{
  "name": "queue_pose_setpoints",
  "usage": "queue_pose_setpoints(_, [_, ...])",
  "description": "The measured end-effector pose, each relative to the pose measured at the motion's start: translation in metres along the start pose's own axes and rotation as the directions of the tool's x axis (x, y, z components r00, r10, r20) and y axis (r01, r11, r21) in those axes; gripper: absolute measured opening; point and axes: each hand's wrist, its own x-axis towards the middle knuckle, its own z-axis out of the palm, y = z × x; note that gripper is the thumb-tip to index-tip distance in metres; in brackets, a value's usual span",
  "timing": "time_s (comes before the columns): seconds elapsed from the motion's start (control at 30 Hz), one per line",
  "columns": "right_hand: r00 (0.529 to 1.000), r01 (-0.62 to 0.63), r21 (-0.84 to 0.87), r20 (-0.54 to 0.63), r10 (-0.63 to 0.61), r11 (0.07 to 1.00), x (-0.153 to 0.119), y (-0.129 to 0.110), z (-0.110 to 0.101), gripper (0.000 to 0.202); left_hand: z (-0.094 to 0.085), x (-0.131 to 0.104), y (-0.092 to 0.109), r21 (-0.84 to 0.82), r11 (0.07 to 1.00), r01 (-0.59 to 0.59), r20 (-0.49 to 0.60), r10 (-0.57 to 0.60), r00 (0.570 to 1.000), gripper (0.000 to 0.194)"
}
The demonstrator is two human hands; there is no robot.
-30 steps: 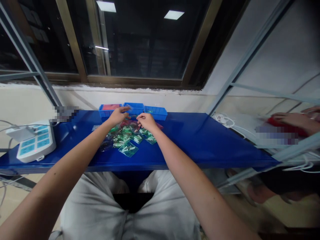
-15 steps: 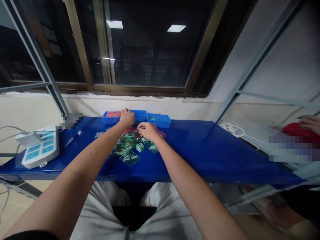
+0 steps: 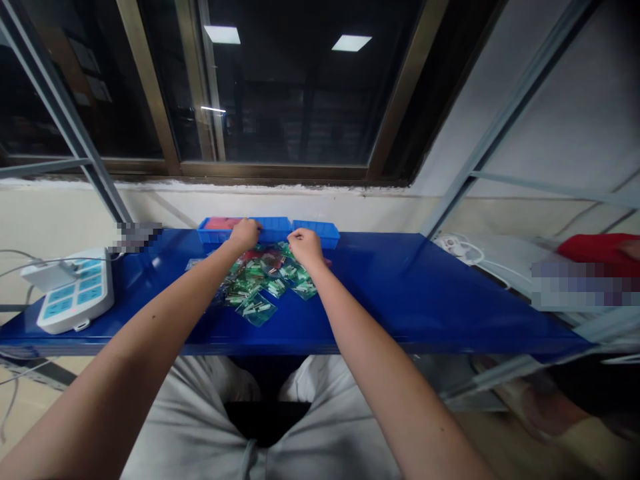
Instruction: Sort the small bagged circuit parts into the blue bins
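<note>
A pile of small clear bags with green and silvery contents [image 3: 256, 310] lies on the blue table [image 3: 390, 293]. Behind it stand a long blue bin [image 3: 276, 229] with pink-red material [image 3: 220, 223] at its left end and a smaller blue bin [image 3: 325, 231]. My left hand [image 3: 246, 234] is at the front edge of the long bin, fingers curled; what they hold, if anything, is hidden. My right hand [image 3: 306, 247] is closed in a pinch in front of the smaller bin, above the back right of the pile; its contents are too small to name.
A white power strip [image 3: 77, 293] with a plug and cables sits at the table's left end. Metal shelf posts rise on both sides. Beyond the right end are a white cable [image 3: 465, 251], red cloth [image 3: 595, 250] and part of another person's hand.
My right hand has moved up from over the pile toward the smaller bin. My left hand has shifted slightly left along the long bin. The view has shifted a little.
</note>
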Motion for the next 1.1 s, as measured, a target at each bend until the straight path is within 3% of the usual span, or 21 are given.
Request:
queue_pose_setpoints(0.2, [1.000,-0.010,-0.030,0.028,0.011,1.000,-0.004,-0.006,-0.001,0.015,-0.006,-0.013,0.004,0.145,0.989,0.009,0.040,-0.015,0.999,0.037])
queue_pose_setpoints(0.37, [0.998,0.003,-0.046,0.058,-0.001,0.999,-0.006,-0.009,0.000,0.016,-0.011,-0.038,0.021,0.230,0.956,-0.181,-0.118,0.212,0.970,0.039])
queue_pose_setpoints(0.47, [0.997,0.036,-0.040,0.070,-0.033,0.999,-0.008,-0.010,0.002,0.017,-0.011,-0.052,0.030,0.285,0.912,-0.294,-0.006,0.308,0.951,0.034])
queue_pose_setpoints(0.6, [0.988,0.117,-0.013,0.103,-0.115,0.993,-0.010,-0.007,0.007,0.019,-0.007,-0.058,0.036,0.334,0.911,-0.243,0.139,0.207,0.968,0.031])
queue_pose_setpoints(0.67, [0.984,0.138,-0.010,0.118,-0.136,0.990,-0.011,-0.005,0.010,0.018,-0.005,-0.058,0.038,0.327,0.919,-0.220,0.144,0.181,0.973,0.030])
queue_pose_setpoints(0.8, [0.980,0.152,-0.011,0.128,-0.149,0.988,-0.012,-0.004,0.012,0.017,-0.004,-0.056,0.038,0.295,0.920,-0.258,0.092,0.242,0.966,0.028])
queue_pose_setpoints(0.87, [0.981,0.149,-0.008,0.123,-0.147,0.989,-0.012,-0.004,0.011,0.016,-0.006,-0.058,0.038,0.261,0.930,-0.260,0.038,0.259,0.965,0.026])
queue_pose_setpoints(0.97, [0.989,0.134,0.045,0.060,-0.137,0.990,-0.011,-0.004,0.010,0.014,-0.015,-0.061,0.039,0.105,0.975,-0.194,-0.133,0.208,0.969,0.024])
queue_pose_setpoints(1.03, [0.994,0.104,0.131,0.023,-0.107,0.986,-0.009,-0.003,0.011,0.019,-0.021,-0.065,0.039,-0.119,0.981,-0.152,-0.240,0.120,0.963,0.020])
queue_pose_setpoints(1.1, [0.997,0.040,0.238,0.059,-0.056,0.971,-0.007,-0.003,0.013,0.032,-0.025,-0.067,0.038,-0.401,0.909,-0.115,-0.244,0.015,0.970,0.014])
